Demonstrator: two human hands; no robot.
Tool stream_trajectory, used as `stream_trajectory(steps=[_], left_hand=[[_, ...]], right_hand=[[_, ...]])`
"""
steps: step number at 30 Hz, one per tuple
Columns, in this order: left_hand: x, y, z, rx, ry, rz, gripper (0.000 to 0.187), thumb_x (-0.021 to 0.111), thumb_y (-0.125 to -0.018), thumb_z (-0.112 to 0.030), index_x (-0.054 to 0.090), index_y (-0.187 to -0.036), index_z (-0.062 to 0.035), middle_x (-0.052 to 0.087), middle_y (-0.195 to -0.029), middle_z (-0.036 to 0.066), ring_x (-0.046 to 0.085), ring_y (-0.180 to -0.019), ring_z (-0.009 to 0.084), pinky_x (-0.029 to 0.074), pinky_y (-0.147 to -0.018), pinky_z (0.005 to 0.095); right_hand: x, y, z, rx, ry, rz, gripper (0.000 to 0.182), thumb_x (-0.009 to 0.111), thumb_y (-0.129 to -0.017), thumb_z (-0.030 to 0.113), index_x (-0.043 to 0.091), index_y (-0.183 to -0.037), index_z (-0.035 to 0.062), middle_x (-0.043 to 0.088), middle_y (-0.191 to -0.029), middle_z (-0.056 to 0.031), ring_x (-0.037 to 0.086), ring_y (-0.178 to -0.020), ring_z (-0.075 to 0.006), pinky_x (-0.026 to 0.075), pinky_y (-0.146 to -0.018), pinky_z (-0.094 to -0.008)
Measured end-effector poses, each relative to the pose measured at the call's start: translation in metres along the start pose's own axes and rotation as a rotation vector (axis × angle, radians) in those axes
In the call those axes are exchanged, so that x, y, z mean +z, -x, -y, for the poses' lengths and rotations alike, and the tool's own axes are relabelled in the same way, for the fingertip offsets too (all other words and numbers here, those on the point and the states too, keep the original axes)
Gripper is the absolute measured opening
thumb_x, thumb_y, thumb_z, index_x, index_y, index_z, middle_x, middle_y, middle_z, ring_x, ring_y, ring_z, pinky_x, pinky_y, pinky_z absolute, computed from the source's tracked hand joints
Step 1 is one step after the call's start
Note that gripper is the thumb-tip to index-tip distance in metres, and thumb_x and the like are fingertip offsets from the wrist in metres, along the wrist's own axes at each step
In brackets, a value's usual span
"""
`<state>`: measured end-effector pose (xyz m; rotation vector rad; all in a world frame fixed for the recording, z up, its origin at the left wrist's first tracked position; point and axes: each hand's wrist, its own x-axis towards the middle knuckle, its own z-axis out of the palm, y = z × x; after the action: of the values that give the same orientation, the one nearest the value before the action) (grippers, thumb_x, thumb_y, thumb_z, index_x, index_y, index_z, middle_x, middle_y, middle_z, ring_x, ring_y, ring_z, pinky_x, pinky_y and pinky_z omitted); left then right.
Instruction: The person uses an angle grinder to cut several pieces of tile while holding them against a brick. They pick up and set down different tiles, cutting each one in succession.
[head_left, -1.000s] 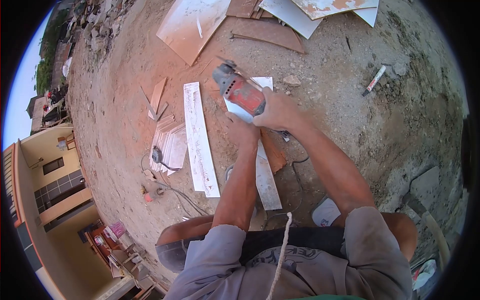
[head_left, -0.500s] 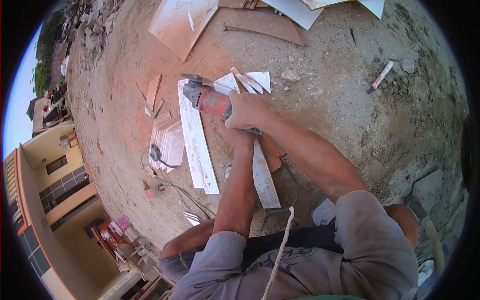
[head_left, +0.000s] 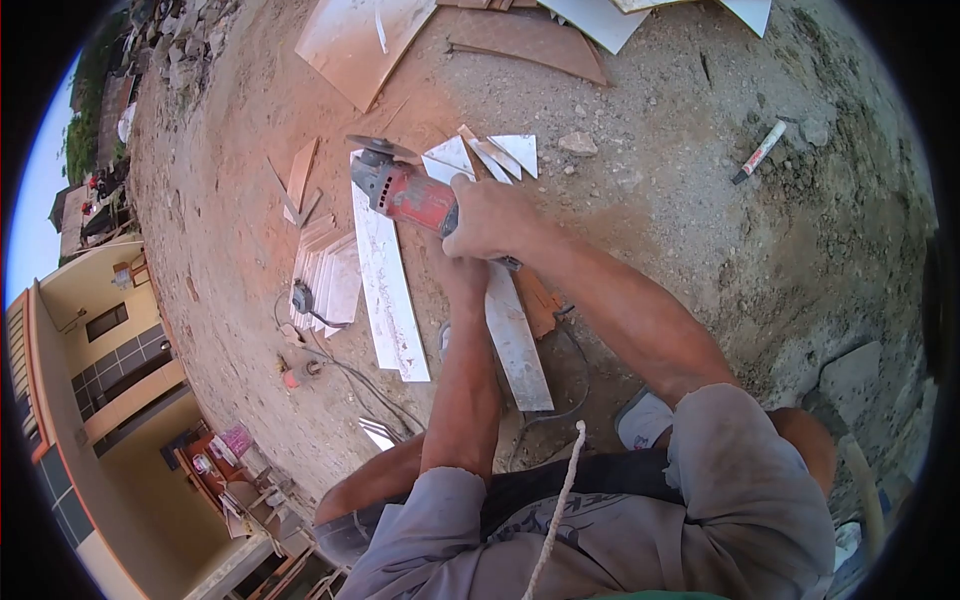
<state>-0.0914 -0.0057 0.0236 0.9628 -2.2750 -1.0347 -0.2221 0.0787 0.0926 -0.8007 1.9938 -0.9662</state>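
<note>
"Two hands are out in front. What does the right hand have?"

"It is closed around the rear of a red and grey angle grinder, fingers wrapped about the body."

"And the left hand?"

"Mostly hidden under the right one and the tool. I can't tell how far its fingers are closed, or what they hold."

"Where exactly is the grinder?"

"Ahead of the person, slanting off to the left, with its disc at the far end. The head sits across the upper end of a long white strip; whether they touch, I can't tell."

"What else is close by?"

"Several white cut pieces, some pointed, lie on the ground just beyond the right hand, near a stone. A fanned stack lies left of the long strip, and a narrower strip runs back toward the lap, a brown piece beside it."

"Farther off?"

"One dark-tipped marker, well apart on the right, and larger sheets ahead."
</note>
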Motion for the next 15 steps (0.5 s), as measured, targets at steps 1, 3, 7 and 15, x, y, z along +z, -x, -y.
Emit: stream_trajectory(steps=[1, 3, 7, 15], left_hand=[[-0.002, -0.002, 0.022, -0.018, -0.008, 0.000, 0.045, 0.072, -0.088, -0.032, 0.062, -0.119, -0.0010, 0.067, -0.112, 0.015, 0.064, -0.096, 0.0309, 0.048, -0.080, 0.0386], [-0.014, 0.004, 0.090, -0.260, 0.176, 0.146, 0.044, 0.063, -0.096, -0.036, 0.064, -0.112, 0.0046, 0.068, -0.101, 0.011, 0.062, -0.086, 0.0214, 0.047, -0.075, 0.0335], [-0.034, 0.005, 0.008, -0.525, 0.051, 0.259, 0.049, 0.056, -0.101, -0.039, 0.065, -0.110, 0.0076, 0.064, -0.093, 0.008, 0.055, -0.084, 0.0137, 0.045, -0.072, 0.0316], [-0.020, 0.001, 0.054, -0.426, 0.037, 0.276, 0.055, 0.051, -0.103, -0.044, 0.066, -0.106, 0.0090, 0.063, -0.084, 0.004, 0.052, -0.077, 0.0130, 0.043, -0.069, 0.0312]], right_hand=[[-0.005, 0.001, 0.001, -0.026, 0.016, -0.019, 0.063, 0.074, -0.063, 0.028, 0.058, -0.113, -0.0070, 0.069, -0.100, -0.0281, 0.070, -0.097, -0.0398, 0.055, -0.087, -0.0440], [0.000, 0.005, -0.001, -0.032, 0.008, 0.004, 0.063, 0.074, -0.063, 0.029, 0.058, -0.112, -0.0069, 0.070, -0.100, -0.0280, 0.070, -0.097, -0.0395, 0.056, -0.087, -0.0439], [0.000, -0.006, -0.009, -0.044, 0.010, -0.072, 0.071, 0.078, -0.060, 0.040, 0.059, -0.111, -0.0055, 0.069, -0.100, -0.0278, 0.069, -0.096, -0.0403, 0.055, -0.084, -0.0440], [0.003, -0.003, -0.010, -0.011, 0.017, -0.063, 0.072, 0.078, -0.059, 0.039, 0.060, -0.113, -0.0057, 0.069, -0.101, -0.0284, 0.069, -0.096, -0.0398, 0.055, -0.085, -0.0431]])
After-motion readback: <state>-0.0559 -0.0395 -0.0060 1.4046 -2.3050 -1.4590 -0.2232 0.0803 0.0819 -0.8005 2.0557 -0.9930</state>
